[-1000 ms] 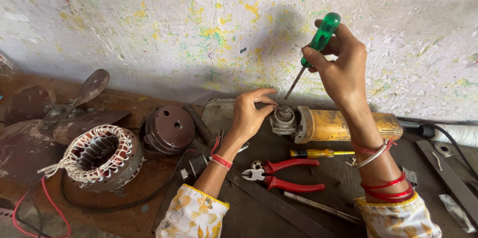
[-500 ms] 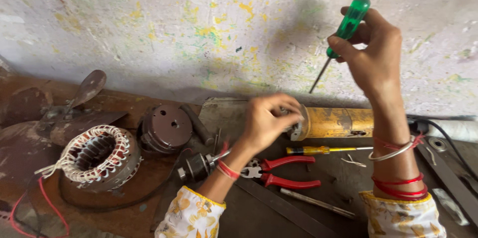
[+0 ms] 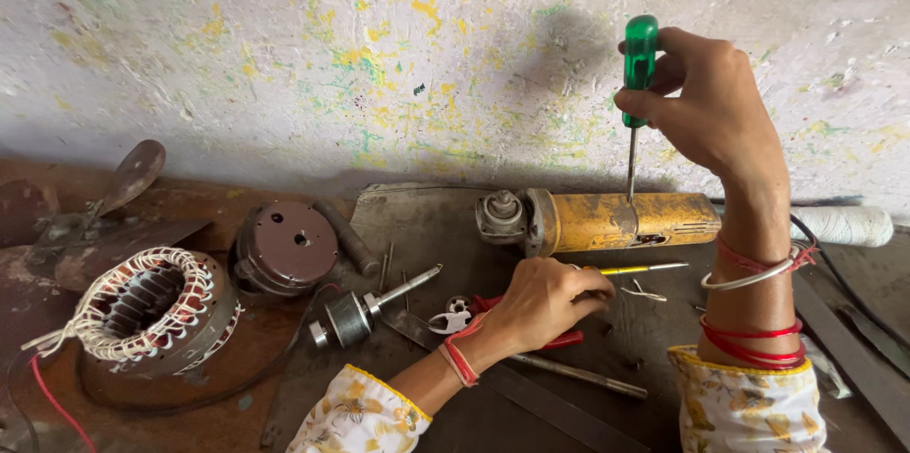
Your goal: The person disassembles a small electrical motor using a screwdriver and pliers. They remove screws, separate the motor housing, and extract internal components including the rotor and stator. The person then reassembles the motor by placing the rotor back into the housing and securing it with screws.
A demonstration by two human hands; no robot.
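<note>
On the workbench, yellow angle grinder (image 3: 616, 219) lies by the wall; right hand (image 3: 706, 102) fists a green screwdriver (image 3: 638, 83), tip on the casing; left hand (image 3: 545, 301) curled shut over red pliers (image 3: 493, 313). Fastener work, prob.; next needs firm downward pressure.

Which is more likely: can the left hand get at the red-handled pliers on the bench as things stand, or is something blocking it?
Probably yes. The left hand already rests over the red-handled pliers, with nothing lying between them; the right hand is up with the green screwdriver, clear of that spot.
</note>
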